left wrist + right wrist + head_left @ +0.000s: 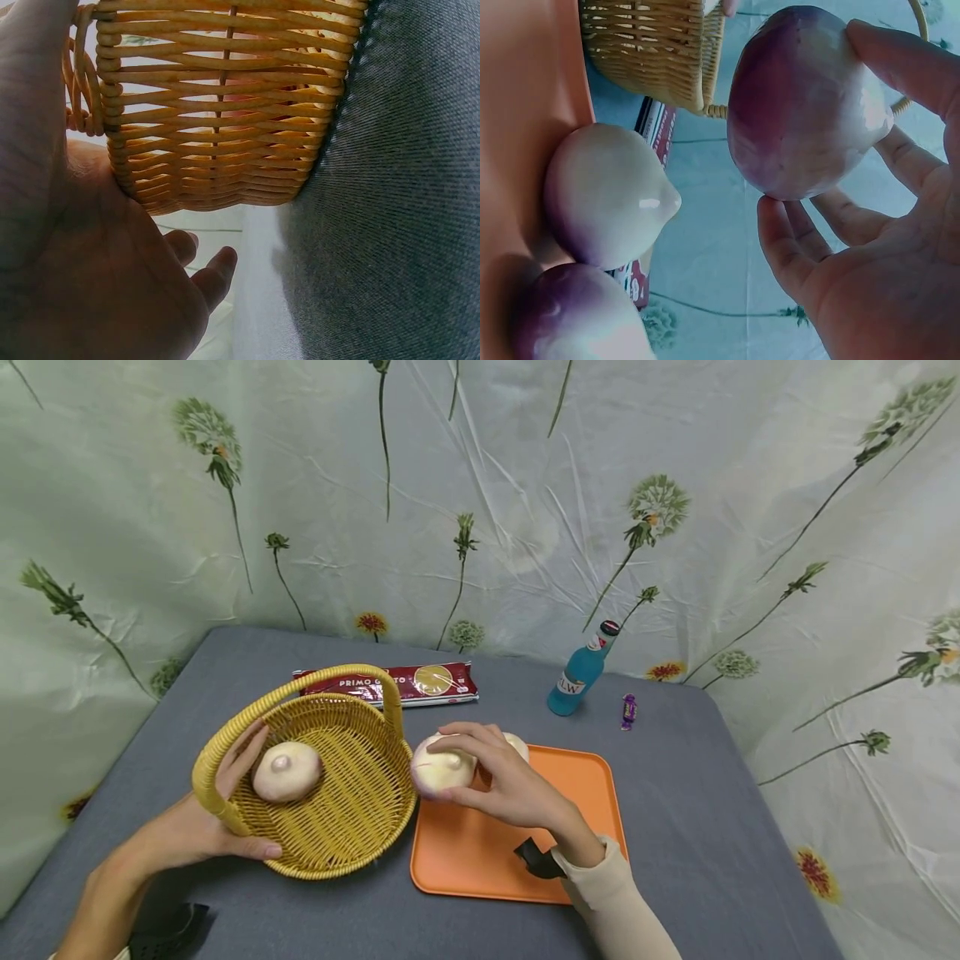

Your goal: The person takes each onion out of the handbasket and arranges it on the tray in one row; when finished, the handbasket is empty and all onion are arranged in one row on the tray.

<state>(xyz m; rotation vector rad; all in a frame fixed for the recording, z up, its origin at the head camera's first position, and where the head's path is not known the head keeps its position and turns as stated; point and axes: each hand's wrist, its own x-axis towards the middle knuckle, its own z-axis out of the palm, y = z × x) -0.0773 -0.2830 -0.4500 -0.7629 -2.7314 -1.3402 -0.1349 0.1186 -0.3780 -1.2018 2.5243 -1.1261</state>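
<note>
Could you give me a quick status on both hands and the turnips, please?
Left hand grips the basket rim. Right hand holds a turnip off the orange tray, near the basket. One turnip in basket. Nothing between.

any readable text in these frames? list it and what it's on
"PRIMO" on the red pasta packet behind the basket; the words after it are cut off by the basket handle.
"LW" on the blue bottle; the label's start is turned out of sight.
Purple candy wrapper: too small to read.
</note>
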